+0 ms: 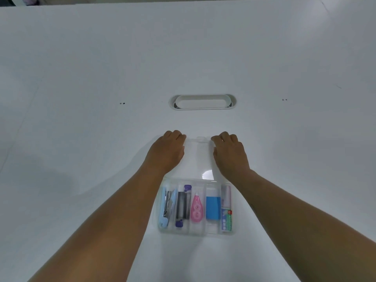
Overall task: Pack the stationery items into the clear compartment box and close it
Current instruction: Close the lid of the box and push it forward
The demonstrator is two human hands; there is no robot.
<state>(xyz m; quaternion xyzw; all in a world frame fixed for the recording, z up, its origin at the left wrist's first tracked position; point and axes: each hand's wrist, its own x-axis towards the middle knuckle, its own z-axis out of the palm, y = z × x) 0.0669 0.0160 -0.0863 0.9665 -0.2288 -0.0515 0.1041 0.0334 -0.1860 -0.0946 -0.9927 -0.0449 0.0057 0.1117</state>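
Observation:
The clear compartment box lies open on the white table near me. Its compartments hold, from left to right, a light blue stapler, a purple and grey staple case, a pink correction tape, a blue and white eraser and a glue stick. The clear lid is folded back flat on the table beyond the box. My left hand grips the lid's far left corner. My right hand grips its far right corner.
A white oval cable grommet is set into the table further back. Two pairs of small dark holes flank it. The table's far edge runs along the top of the view.

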